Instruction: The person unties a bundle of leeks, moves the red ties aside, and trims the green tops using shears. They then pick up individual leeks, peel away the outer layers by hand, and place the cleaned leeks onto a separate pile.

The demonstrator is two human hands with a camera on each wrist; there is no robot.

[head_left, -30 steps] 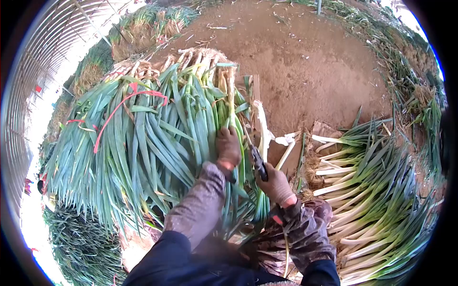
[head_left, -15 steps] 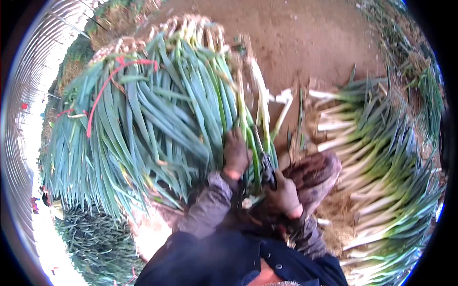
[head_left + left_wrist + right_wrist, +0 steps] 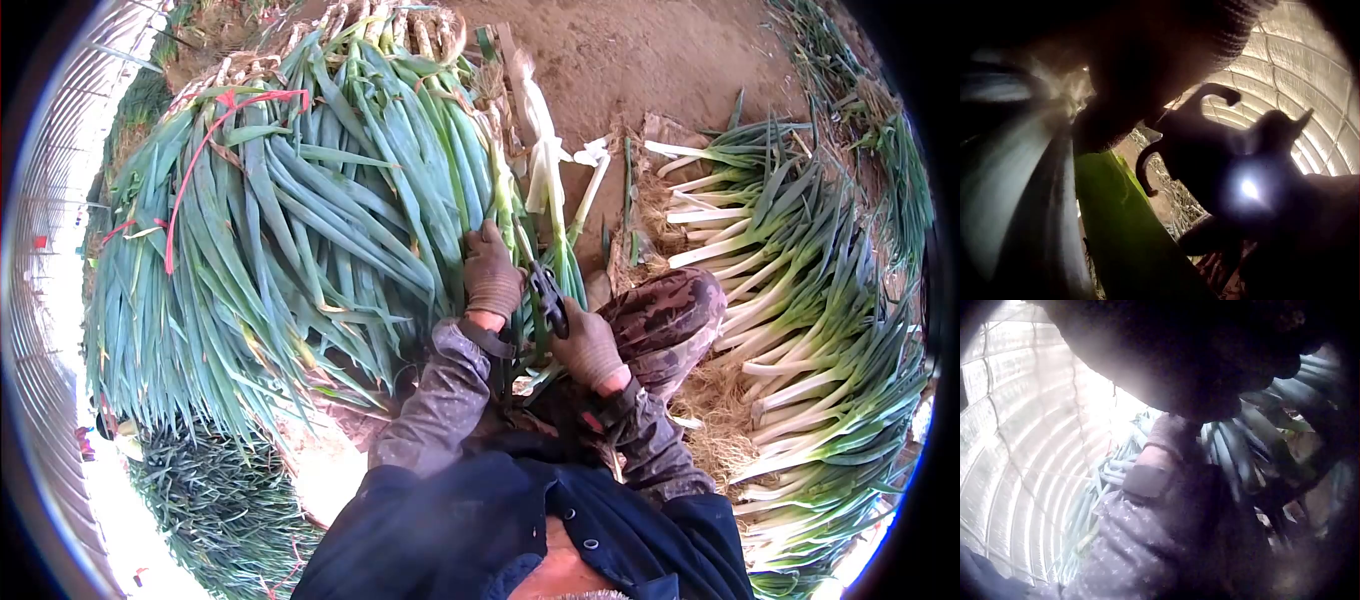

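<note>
Wearing a knit glove, my left hand (image 3: 493,272) grips a green onion (image 3: 503,185) by its green part; the roots point away from me. Close on its right, my gloved right hand (image 3: 588,350) holds a black air blow gun (image 3: 548,296) with its thin nozzle toward that stalk. In the left wrist view the blow gun (image 3: 1229,156) is a dark hooked silhouette beside a broad green leaf (image 3: 1129,225). A white-stalked onion (image 3: 538,110) lies just right of the held one. The right hand (image 3: 1197,356) is mostly dark in the right wrist view.
A big heap of unpeeled green onions (image 3: 330,200) with a red tie (image 3: 190,185) fills the left. White-stalked onions (image 3: 760,260) lie in a long row on the right, past my camouflage-covered knee (image 3: 665,320). Bare soil (image 3: 640,60) stretches ahead.
The view has tilted, so the heap and the row sit higher in it. Both hands remain close together at the onion, with the blow gun still in the right hand.
</note>
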